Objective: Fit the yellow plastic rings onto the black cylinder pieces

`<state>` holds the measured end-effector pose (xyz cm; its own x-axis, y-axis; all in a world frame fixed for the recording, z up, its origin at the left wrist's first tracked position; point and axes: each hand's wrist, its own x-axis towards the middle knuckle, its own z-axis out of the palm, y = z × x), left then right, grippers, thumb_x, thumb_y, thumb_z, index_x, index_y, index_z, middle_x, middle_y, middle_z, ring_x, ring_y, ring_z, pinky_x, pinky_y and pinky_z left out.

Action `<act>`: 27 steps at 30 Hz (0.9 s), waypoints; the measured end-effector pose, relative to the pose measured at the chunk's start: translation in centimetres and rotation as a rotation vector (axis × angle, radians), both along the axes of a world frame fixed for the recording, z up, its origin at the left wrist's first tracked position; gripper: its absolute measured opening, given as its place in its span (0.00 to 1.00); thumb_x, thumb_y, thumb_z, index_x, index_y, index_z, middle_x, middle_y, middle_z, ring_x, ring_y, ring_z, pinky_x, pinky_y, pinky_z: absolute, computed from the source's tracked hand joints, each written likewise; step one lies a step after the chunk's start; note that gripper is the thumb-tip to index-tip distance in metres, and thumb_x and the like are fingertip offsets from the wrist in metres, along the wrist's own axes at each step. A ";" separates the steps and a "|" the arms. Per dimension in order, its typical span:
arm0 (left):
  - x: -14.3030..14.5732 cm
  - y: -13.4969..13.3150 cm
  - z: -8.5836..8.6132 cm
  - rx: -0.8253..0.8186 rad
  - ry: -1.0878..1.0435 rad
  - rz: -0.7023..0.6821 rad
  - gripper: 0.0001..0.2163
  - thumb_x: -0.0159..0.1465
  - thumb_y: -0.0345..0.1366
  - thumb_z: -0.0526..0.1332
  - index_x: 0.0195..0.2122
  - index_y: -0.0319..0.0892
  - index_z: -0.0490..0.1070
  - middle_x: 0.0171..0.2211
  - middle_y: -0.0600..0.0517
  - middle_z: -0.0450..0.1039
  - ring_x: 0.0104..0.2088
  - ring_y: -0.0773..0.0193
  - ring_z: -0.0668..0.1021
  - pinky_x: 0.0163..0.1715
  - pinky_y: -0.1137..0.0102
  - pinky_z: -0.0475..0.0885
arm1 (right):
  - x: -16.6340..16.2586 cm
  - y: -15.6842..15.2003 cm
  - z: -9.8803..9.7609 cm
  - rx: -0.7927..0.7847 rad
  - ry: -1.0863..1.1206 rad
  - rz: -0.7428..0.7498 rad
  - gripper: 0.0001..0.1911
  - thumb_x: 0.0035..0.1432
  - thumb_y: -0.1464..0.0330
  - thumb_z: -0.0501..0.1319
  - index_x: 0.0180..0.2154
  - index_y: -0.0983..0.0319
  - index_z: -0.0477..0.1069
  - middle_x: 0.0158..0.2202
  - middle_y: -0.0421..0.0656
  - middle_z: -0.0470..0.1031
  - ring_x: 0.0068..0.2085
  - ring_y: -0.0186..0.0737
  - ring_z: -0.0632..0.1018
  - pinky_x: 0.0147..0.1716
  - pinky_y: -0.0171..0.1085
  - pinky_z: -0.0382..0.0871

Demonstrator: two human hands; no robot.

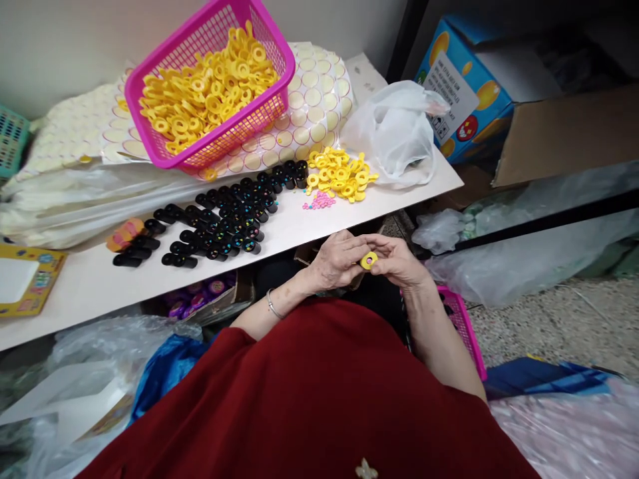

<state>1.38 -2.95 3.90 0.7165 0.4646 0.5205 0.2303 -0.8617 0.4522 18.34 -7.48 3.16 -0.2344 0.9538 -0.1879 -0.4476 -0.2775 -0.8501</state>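
Note:
My left hand and my right hand meet just below the front edge of the white table. Both pinch one small yellow ring cap between their fingertips; whatever else sits under it is hidden by the fingers. On the table lie a loose heap of yellow rings, a small cluster of pink beads and several black tubes lying in rows. A pink basket full of yellow rings rests tilted on sheets of round stickers.
A white plastic bag lies at the table's right end, a blue cardboard box beyond it. A second pink basket stands by my right forearm. Clear plastic bags crowd the floor on both sides. A yellow packet sits at far left.

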 end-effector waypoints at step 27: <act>-2.3 0.0 -3.0 -0.075 0.163 0.004 0.12 0.65 0.43 0.55 0.33 0.41 0.73 0.34 0.48 0.75 0.35 0.64 0.71 0.39 0.65 0.65 | -2.3 0.3 -3.4 -0.011 -0.265 0.067 0.27 0.40 0.60 0.71 0.45 0.61 0.73 0.40 0.44 0.77 0.40 0.41 0.76 0.42 0.40 0.69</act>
<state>-0.96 -2.99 0.89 0.7867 0.5004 0.3616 0.3090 -0.8262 0.4711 16.08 -7.14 -0.21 -0.2380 0.9355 -0.2611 -0.1903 -0.3085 -0.9320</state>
